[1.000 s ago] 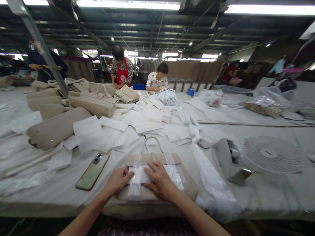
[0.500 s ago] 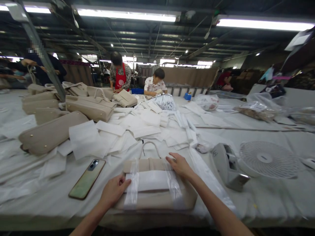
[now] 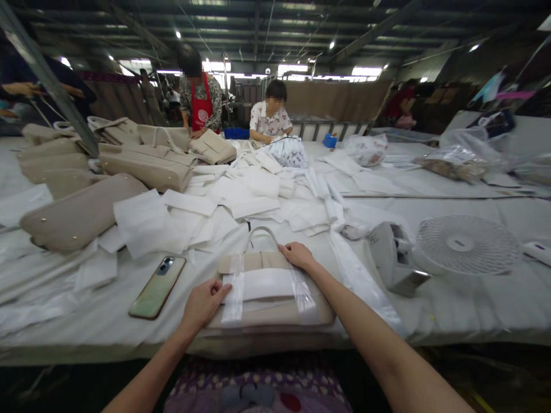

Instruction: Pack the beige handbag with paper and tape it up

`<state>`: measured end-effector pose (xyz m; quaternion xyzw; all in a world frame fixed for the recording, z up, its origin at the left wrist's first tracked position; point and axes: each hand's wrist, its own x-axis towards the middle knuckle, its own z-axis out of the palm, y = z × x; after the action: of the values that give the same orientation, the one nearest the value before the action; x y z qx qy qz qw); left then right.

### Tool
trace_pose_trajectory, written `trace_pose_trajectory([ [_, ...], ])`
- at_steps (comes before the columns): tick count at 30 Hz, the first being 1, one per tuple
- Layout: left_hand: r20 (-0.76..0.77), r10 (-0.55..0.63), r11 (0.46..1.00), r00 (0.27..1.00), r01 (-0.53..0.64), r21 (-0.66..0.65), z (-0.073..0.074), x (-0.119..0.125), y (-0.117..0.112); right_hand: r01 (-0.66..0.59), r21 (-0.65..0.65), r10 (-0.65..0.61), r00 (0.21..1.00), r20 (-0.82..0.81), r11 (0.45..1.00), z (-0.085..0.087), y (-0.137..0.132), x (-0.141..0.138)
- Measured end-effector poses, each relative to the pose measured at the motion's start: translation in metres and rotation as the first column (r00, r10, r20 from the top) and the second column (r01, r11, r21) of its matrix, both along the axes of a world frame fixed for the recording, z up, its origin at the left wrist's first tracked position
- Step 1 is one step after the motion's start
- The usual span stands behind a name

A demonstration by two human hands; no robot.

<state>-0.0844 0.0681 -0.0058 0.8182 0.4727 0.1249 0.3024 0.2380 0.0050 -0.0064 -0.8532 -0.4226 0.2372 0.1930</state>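
A beige handbag (image 3: 275,312) lies flat at the table's front edge. A white sheet (image 3: 267,284) covers its middle, and clear plastic strips (image 3: 235,289) cross the front on both sides. The bag's thin handle (image 3: 260,228) arches away from me. At the bag's left side, my left hand (image 3: 204,303) has curled fingers, with the thumb pressed at the sheet's left edge. My right hand (image 3: 298,255) is closed at the bag's upper right, its fingertips at the right base of the handle. Exactly what lies between those fingertips is partly hidden.
A phone (image 3: 158,287) lies left of the bag. To the right stand a grey tape dispenser (image 3: 391,258) and a white fan (image 3: 467,244). White sheets (image 3: 253,186) are scattered ahead, with more beige bags (image 3: 81,212) at left. Co-workers (image 3: 270,117) work across the table.
The view has tipped downward, showing a patterned purple cloth below the table edge. My right hand has shifted left to the handle's base, its fingers now drawn together. The left hand stays by the sheet.
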Motion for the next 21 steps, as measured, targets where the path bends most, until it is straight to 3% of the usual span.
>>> trace_pose_trajectory([
  [7, 0.145, 0.083, 0.994, 0.986, -0.093, 0.062, -0.003, -0.007, -0.006, 0.165, 0.167, -0.123, 0.964, -0.236, 0.972, 0.014, -0.012, 0.013],
  [14, 0.336, 0.234, 0.970, 0.913, -0.240, -0.023, -0.010, -0.017, -0.008, 0.443, 0.112, -0.342, 0.808, -0.479, 0.890, 0.024, -0.090, 0.036],
  [21, 0.371, 0.270, 0.950, 0.889, -0.309, 0.051, -0.010, -0.017, -0.011, 0.448, 0.092, -0.314, 0.743, -0.591, 0.889, 0.017, -0.142, 0.013],
])
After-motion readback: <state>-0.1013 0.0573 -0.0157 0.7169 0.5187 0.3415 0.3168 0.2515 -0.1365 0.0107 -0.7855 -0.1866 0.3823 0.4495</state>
